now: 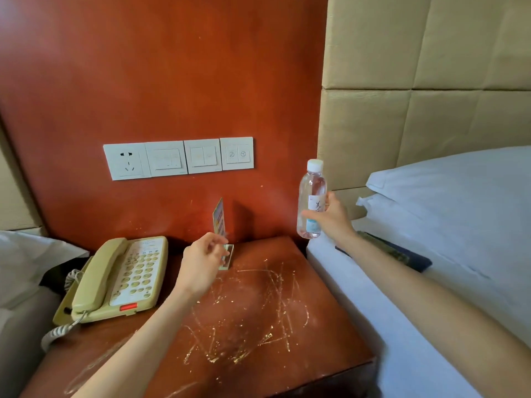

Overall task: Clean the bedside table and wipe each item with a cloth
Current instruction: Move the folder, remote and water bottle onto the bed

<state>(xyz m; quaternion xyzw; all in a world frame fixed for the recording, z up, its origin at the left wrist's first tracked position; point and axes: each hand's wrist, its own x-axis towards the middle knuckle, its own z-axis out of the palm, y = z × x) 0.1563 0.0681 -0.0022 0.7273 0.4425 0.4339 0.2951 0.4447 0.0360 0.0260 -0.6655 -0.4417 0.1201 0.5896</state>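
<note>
- The right hand (333,218) holds a clear water bottle (311,199) upright in the air, above the gap between the counter and the bed; its fingers are clamped around the lower half of the bottle, over the label.
- The bottle has a white cap and looks nearly full of clear liquid.
- The left hand (201,264) hovers over the back of the counter (258,311), its fingers partly curled and a little apart, right at the base of a small card stand (221,225). Whether the fingertips actually touch the stand I cannot tell.
- The card stand sits upright near the back edge of the counter, close to the red-brown wall panel (172,81), with a colourful printed card in it.
- A cream telephone (120,280) lies on the left part of the counter, its handset in the cradle, a red tab at its front edge and a coiled cord trailing off the left side.
- The wooden top of the counter is covered with pale scratches and specks across its middle and front.
- On the wall panel above the counter is a row of white plates: one socket (128,161) at the left and switches (201,156) beside it.
- To the right is a bed (402,326) with white sheets, a white pillow (459,182) and a padded beige headboard (431,81).
- A dark flat object (402,252) lies on the bed just past the right forearm; what it is I cannot tell.
</note>
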